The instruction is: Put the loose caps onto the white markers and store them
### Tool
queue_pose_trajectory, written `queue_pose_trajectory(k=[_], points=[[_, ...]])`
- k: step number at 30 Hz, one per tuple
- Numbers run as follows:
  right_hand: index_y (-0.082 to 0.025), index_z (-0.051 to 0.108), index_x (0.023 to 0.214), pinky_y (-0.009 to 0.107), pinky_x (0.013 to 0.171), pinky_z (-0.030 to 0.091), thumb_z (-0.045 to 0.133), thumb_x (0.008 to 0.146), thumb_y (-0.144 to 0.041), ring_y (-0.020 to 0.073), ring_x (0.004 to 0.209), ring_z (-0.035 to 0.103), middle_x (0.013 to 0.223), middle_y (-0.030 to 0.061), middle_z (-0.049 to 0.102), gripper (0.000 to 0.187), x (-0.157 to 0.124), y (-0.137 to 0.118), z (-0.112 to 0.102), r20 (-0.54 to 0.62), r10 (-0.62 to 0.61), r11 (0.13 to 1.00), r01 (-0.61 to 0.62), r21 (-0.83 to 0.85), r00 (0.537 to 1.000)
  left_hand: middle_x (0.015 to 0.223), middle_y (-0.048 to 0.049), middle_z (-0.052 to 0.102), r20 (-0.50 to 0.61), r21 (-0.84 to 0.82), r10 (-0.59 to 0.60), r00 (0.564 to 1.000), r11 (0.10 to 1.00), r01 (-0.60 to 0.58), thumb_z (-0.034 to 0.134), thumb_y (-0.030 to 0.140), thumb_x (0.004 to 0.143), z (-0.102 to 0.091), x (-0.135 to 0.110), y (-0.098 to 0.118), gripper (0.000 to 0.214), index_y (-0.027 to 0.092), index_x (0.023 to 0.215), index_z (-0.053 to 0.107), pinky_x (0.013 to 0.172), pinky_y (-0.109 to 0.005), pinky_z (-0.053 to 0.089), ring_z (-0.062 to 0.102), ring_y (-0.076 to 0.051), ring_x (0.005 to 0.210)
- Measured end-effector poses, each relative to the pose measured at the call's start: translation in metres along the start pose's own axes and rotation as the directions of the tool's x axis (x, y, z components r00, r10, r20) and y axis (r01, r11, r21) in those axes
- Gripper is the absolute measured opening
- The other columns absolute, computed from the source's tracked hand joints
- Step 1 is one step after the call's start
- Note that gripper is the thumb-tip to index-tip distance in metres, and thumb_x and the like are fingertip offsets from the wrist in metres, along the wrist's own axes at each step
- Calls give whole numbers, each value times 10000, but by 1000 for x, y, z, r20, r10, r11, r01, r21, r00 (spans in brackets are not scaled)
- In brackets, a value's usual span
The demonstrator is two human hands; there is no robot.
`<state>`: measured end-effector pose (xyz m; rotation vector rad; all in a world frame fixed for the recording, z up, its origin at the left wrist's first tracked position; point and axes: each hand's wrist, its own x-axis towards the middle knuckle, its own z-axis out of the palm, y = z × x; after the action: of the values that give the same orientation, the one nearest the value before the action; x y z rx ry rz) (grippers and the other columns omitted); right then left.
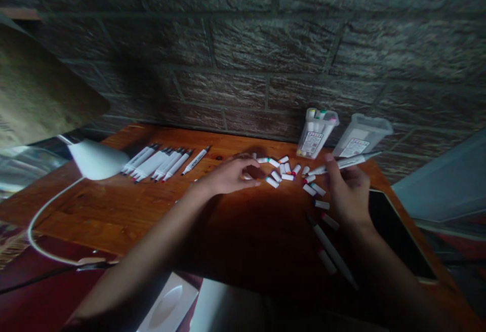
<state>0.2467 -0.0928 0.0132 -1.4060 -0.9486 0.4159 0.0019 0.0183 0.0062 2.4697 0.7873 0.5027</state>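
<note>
My left hand [240, 174] is low over the table at the left side of a loose group of white marker caps [287, 176]. Its fingers are curved, with thumb and forefinger apart; a small pale piece shows in the gap, and I cannot tell whether it touches the hand. In my right hand [347, 188] is a white marker [353, 161], pinched between thumb and fingers and pointing left and right. The caps have coloured ends and lie in several directions. Below them, another marker [334, 252] lies slantwise beside a loose cap [327, 262].
A row of white markers [167, 162] lies at the left. Against the brick wall stand a clear case with markers [313, 139] and a second clear case [360, 137]. A dark tablet-like device [398, 236] lies at the right; a lamp [96, 160] with a cord stands left.
</note>
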Motion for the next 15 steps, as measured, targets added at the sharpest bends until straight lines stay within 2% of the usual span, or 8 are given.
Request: queue_pose_trajectory(k=[3, 7, 9, 11, 13, 15], points=[[-177, 547, 613, 219, 417, 316, 701, 782, -555, 79, 451, 409, 510, -48, 484, 441, 0, 3, 1, 14, 23, 1000, -23, 10, 1000, 1042, -83, 697, 132, -95, 4, 991, 995, 8, 712, 334, 811, -12, -3, -16, 289, 154, 1036, 714, 843, -268, 480, 654, -175, 904], [-173, 557, 600, 220, 423, 319, 683, 787, -574, 80, 454, 430, 508, -41, 507, 459, -2, -2, 2, 21, 41, 998, -41, 37, 999, 936, -47, 718, 155, -55, -1, 988, 998, 9, 620, 344, 883, -9, 0, -13, 208, 172, 928, 728, 797, -249, 464, 645, -165, 843], [-173, 586, 642, 224, 436, 350, 669, 786, -591, 87, 470, 465, 542, -29, 550, 451, -4, -6, 3, 73, 66, 995, -71, 75, 995, 960, -37, 721, 109, -86, 32, 994, 996, -23, 595, 362, 909, -4, 3, -3, 223, 179, 970, 709, 814, -248, 464, 645, -164, 859], [-172, 611, 692, 223, 443, 366, 654, 799, -585, 83, 474, 472, 570, -22, 583, 429, -6, -9, 5, 181, 72, 991, -90, 94, 981, 968, -37, 713, -2, -158, 52, 999, 986, -52, 572, 372, 933, 1, 5, 9, 246, 166, 1018, 675, 827, -241, 467, 640, -156, 876], [-180, 643, 785, 221, 463, 391, 665, 802, -546, 79, 491, 486, 627, -21, 626, 368, -7, -9, 9, 288, 14, 986, -60, 153, 958, 995, -41, 702, -108, -211, 63, 992, 974, -85, 578, 363, 935, 8, 6, 20, 248, 158, 1052, 653, 833, -235, 473, 634, -151, 893], [-198, 643, 849, 224, 476, 406, 687, 791, -515, 81, 509, 498, 676, -27, 652, 325, -8, -7, 12, 350, -26, 973, -56, 222, 936, 987, -47, 698, -168, -251, 62, 984, 962, -103, 603, 357, 921, 15, 7, 29, 248, 151, 1051, 648, 835, -240, 486, 636, -151, 880]])
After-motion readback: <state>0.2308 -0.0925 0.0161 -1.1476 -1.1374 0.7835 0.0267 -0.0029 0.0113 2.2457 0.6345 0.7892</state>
